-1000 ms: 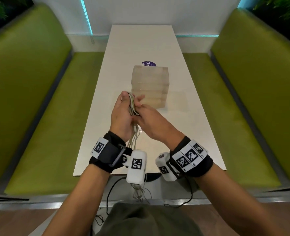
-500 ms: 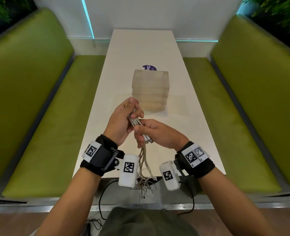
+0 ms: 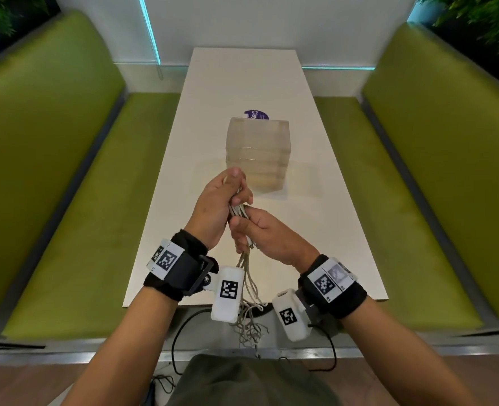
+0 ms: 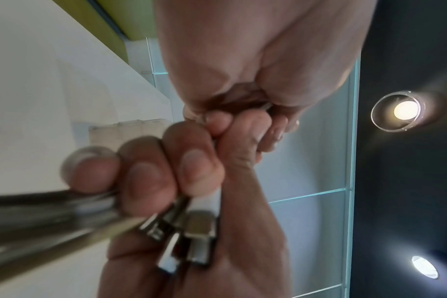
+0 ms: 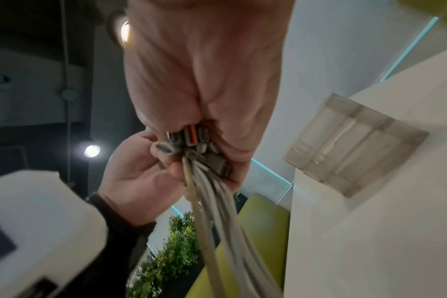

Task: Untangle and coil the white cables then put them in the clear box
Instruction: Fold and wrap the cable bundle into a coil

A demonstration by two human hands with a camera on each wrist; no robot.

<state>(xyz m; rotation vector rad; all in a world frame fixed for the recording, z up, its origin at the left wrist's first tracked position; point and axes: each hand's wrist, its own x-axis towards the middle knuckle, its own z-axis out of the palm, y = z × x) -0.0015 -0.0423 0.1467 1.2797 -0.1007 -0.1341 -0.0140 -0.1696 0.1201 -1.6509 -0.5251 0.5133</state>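
- We take the clear box [image 3: 258, 155] as landmark: a squarish block of cloudy, translucent plastic with ribbed, layered walls, standing mid-length on the table [image 3: 242, 80].
- White cables [image 3: 238, 210]: thin, smooth, round cords gathered into one bundle, held in the air just on the near side of the box, clear of the tabletop. Loose tails hang down past the near table edge in a tangle [image 3: 251, 326].
- Left hand [image 3: 216, 206]: fingers curled tight around the upper bundle, thumb pressed on top, nearest the box.
- Right hand [image 3: 267, 234]: just nearer to us than the left and touching it, fingers closed round the same bundle.
- Right-wrist view shows metal plug ends [image 5: 191, 145] bunched at the right fist, one with an orange insert.
- Table: long, narrow, matte off-white. A purple round sticker [image 3: 256, 114] peeks out behind the box.
- Either side of the box, green upholstered benches [image 3: 75, 200]; beyond it, a white wall with a cyan light strip [image 3: 148, 30].
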